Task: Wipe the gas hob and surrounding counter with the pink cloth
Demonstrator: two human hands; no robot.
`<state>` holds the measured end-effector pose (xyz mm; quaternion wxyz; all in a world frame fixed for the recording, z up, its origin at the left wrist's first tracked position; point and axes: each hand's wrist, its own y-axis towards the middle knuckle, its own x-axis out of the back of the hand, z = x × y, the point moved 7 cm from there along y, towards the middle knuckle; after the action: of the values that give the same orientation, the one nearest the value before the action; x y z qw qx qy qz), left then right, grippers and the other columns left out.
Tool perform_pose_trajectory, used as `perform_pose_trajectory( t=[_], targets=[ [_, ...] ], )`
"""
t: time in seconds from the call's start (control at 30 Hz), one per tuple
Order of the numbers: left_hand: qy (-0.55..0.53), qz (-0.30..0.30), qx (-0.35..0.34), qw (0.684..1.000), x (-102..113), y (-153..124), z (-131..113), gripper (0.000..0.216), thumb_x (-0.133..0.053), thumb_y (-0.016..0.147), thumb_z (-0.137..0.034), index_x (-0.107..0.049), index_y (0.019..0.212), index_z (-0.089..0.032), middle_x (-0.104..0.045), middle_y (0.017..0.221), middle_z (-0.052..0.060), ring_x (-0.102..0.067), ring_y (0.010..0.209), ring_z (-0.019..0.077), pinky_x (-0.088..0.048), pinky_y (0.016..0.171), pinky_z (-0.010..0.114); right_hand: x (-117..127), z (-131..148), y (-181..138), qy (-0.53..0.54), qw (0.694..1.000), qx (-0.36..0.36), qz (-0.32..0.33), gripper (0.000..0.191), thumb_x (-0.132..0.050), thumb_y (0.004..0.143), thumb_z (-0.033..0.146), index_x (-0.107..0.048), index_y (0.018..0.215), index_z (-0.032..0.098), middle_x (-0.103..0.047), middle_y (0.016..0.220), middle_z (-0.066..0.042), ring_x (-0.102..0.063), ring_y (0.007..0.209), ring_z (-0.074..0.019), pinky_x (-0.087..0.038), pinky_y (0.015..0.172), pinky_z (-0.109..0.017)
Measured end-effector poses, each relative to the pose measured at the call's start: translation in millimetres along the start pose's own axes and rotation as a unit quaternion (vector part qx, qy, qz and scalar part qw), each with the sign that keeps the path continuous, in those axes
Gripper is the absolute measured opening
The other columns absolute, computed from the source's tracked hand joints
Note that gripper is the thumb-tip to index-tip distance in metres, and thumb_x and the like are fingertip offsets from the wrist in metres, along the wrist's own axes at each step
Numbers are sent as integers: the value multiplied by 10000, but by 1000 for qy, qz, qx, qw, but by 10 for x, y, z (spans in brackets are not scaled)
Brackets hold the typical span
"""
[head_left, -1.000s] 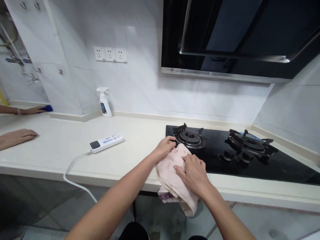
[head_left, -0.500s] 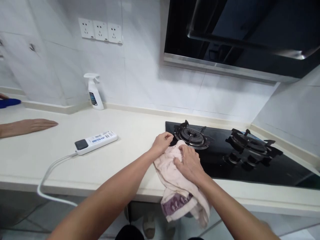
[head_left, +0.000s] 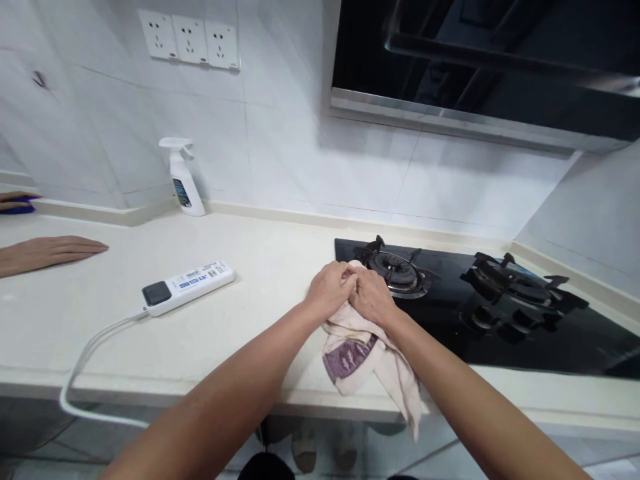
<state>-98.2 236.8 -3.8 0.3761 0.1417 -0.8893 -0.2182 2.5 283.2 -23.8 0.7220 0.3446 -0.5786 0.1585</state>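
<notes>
My left hand (head_left: 331, 290) and my right hand (head_left: 371, 295) are closed side by side on the top of a pale pink cloth (head_left: 364, 357) with a purple patch. They grip it at the left front corner of the black gas hob (head_left: 500, 327), just before the left burner (head_left: 397, 268). The cloth's lower part lies on the cream countertop (head_left: 250, 320) and droops over its front edge.
A white power strip (head_left: 187, 287) with a cable lies left of my hands. A white spray bottle (head_left: 181, 178) stands by the tiled wall. Another person's hand (head_left: 55, 251) rests flat on the counter at far left. A black range hood (head_left: 480, 60) hangs above the hob.
My hands have come together and bunched the cloth's top, lifting it slightly. More of the cloth, with its purple patch, now hangs over the counter edge. The view shifted right and down.
</notes>
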Motion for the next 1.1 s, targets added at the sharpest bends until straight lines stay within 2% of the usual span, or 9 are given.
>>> perform_pose_trajectory(
  t=[0.2, 0.33, 0.47, 0.57, 0.67, 0.77, 0.9, 1.03, 1.1],
  targets=[
    [25, -10, 10, 1000, 75, -1, 128, 248, -558, 933, -289, -699, 1111, -190, -695, 1107, 90, -622, 1106, 242, -475, 1029, 382, -37, 0, 236, 3, 1000, -12, -12, 383, -432, 1029, 301, -584, 1360, 183, -619, 1306, -134, -553, 1182, -281, -371, 1045, -409],
    [35, -25, 26, 999, 203, 2, 205, 286, -510, 955, -316, -688, 1127, -173, -691, 1159, 112, -630, 1122, 239, -476, 1037, 374, 14, 61, 117, 11, 999, -21, -29, 398, -407, 1023, 251, -580, 1363, 141, -598, 1338, -167, -525, 1245, -282, -368, 1089, -422],
    [31, -25, 44, 998, 237, 17, 236, 301, -454, 969, -336, -698, 1037, -174, -714, 1095, 109, -645, 1063, 239, -487, 993, 369, 129, 130, -290, 21, 999, -6, -27, 382, -431, 999, 239, -603, 1333, 166, -604, 1362, -131, -543, 1258, -251, -389, 1112, -391],
    [25, -7, 55, 998, 201, 11, 238, 325, -433, 972, -369, -701, 937, -188, -729, 1020, 97, -652, 1006, 248, -489, 936, 371, 253, 136, -737, 29, 999, 17, -26, 383, -453, 1001, 289, -599, 1340, 187, -575, 1442, -115, -496, 1356, -236, -370, 1161, -386],
    [23, 17, 65, 997, 165, -16, 227, 348, -428, 970, -401, -703, 907, -196, -738, 1009, 93, -658, 968, 254, -487, 879, 366, 402, 65, -1252, 54, 996, 49, -43, 397, -452, 996, 334, -600, 1323, 166, -549, 1479, -150, -435, 1435, -247, -338, 1203, -424],
    [22, 40, 71, 996, 133, -49, 199, 365, -427, 970, -430, -706, 907, -203, -744, 1005, 86, -666, 963, 254, -482, 859, 357, 529, -162, -1751, 74, 994, 50, -70, 370, -444, 976, 328, -622, 1267, 185, -570, 1461, -149, -467, 1417, -253, -366, 1189, -455],
    [25, 64, 66, 995, 77, -79, 148, 378, -425, 971, -448, -708, 909, -205, -741, 1007, 88, -663, 977, 261, -475, 873, 364, 642, -684, -2267, 60, 994, 6, -92, 371, -465, 967, 371, -639, 1264, 231, -604, 1438, -120, -544, 1347, -271, -434, 1133, -476],
    [30, 71, 67, 995, 55, -89, 122, 394, -410, 979, -455, -714, 934, -208, -737, 1054, 91, -660, 1015, 266, -478, 890, 366, 741, -1221, -2557, 7, 993, -69, -97, 368, -477, 966, 448, -679, 1199, 249, -625, 1399, -125, -593, 1277, -325, -485, 1049, -553],
    [32, 74, 70, 994, 48, -88, 123, 400, -407, 982, -459, -719, 945, -212, -737, 1058, 90, -664, 1014, 264, -483, 886, 365, 773, -1327, -2610, -19, 990, -92, -109, 331, -492, 958, 433, -690, 1153, 254, -612, 1393, -132, -606, 1242, -347, -503, 996, -584]
  ],
)
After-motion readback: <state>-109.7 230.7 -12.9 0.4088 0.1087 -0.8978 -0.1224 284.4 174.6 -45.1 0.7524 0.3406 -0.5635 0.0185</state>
